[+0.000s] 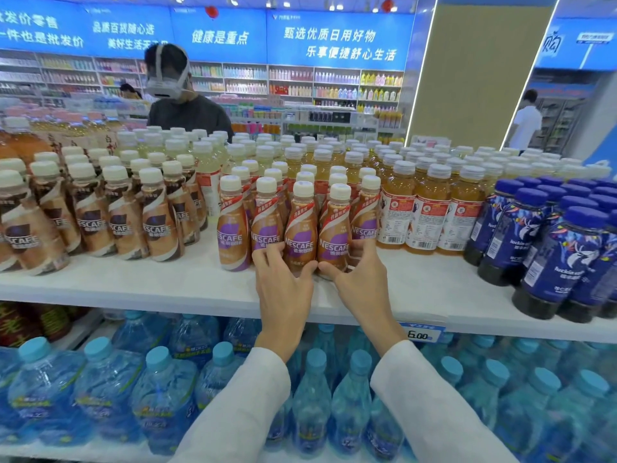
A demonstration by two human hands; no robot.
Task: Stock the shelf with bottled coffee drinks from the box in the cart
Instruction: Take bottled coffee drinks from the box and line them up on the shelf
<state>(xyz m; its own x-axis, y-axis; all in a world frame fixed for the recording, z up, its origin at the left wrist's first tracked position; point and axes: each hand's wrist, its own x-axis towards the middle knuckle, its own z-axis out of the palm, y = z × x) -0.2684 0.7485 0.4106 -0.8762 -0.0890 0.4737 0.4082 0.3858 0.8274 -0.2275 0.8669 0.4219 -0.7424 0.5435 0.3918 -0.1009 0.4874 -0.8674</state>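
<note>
Several purple-labelled Nescafe coffee bottles stand in rows on the white top shelf. My left hand grips the base of one front bottle, thumb on its right side and fingers round its left. Beside it, my right hand grips the base of the neighbouring bottle, thumb on its left and fingers round its right. Both bottles stand upright on the shelf, touching each other. Another bottle of the same kind stands to their left. The box and the cart are out of view.
Brown-labelled Nescafe bottles fill the shelf's left. Orange tea bottles and dark blue bottles stand to the right. Blue water bottles pack the lower shelf. A person with a headset stands behind the shelf. A price tag hangs on the edge.
</note>
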